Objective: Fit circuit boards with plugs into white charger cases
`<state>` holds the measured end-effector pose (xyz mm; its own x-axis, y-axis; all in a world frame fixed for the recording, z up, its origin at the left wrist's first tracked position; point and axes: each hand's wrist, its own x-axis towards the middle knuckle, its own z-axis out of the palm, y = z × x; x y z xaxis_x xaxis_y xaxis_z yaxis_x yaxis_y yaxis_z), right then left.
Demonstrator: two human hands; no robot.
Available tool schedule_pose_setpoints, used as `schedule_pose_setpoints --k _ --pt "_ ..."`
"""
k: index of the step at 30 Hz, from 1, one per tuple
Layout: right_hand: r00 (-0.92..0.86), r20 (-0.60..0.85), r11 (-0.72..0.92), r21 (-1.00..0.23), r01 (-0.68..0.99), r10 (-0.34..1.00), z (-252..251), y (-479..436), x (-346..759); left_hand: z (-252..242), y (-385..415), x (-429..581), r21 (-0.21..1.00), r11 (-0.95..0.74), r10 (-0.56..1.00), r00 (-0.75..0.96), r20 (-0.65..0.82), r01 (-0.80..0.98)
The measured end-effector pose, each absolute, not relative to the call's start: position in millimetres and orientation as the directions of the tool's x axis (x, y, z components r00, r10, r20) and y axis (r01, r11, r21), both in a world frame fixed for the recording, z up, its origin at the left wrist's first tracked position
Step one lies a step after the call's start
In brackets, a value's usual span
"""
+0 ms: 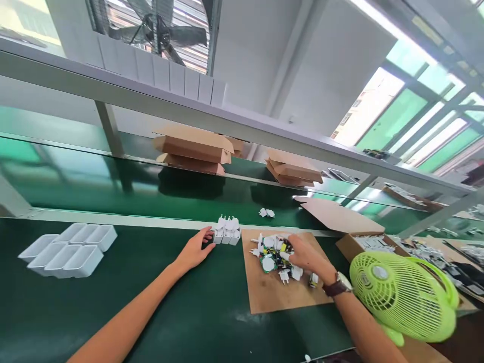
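My left hand (pixel 195 248) lies on the green bench with thumb and fingers apart. Its fingertips are at the left side of a small group of white housings (pixel 227 236), from which plug pieces with pins stick up; whether they touch is hard to tell. My right hand (pixel 305 253), with a watch on the wrist, reaches into a pile of small circuit boards and white plug pieces (pixel 269 263). Its fingertips are partly lost among the parts, so a grip cannot be made out. The pile rests on a flat brown cardboard sheet (pixel 260 297).
Several empty white trays (pixel 71 254) sit at the left. A green fan (pixel 403 295) stands at the right, before a carton of white parts (pixel 372 242). Two loose white pieces (pixel 266 213) lie on the belt (pixel 242 206) behind the bench. Folded cartons (pixel 192 146) rest beyond.
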<state>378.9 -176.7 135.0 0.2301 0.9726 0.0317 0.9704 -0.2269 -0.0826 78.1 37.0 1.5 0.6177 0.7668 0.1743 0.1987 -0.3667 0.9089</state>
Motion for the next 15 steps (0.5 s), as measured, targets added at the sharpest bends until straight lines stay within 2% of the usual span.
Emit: schedule_pose_setpoints --k 3,6,8,11,15 --pt "0.209 0.032 -0.207 -0.044 0.977 0.977 130.9 -188.3 375.4 0.7 35.2 71.3 0.883 -0.402 0.763 0.622 0.178 0.241" --pt "0.161 0.131 -0.150 -0.093 0.984 0.978 136.2 -172.2 390.4 0.6 29.9 58.2 0.866 -0.429 0.734 0.658 0.166 0.259" --pt "0.168 0.185 -0.146 -0.130 0.981 0.968 139.1 -146.5 404.0 1.1 21.8 43.0 0.852 -0.450 0.722 0.670 0.171 0.268" --pt "0.175 0.180 -0.147 -0.157 0.977 0.968 135.9 -97.4 417.1 7.1 1.6 6.7 0.820 -0.490 0.707 0.685 0.174 0.297" --pt "0.105 0.191 -0.065 -0.205 0.977 0.976 123.7 -42.0 412.8 26.0 -25.8 -56.6 0.720 -0.574 0.712 0.672 0.203 0.391"
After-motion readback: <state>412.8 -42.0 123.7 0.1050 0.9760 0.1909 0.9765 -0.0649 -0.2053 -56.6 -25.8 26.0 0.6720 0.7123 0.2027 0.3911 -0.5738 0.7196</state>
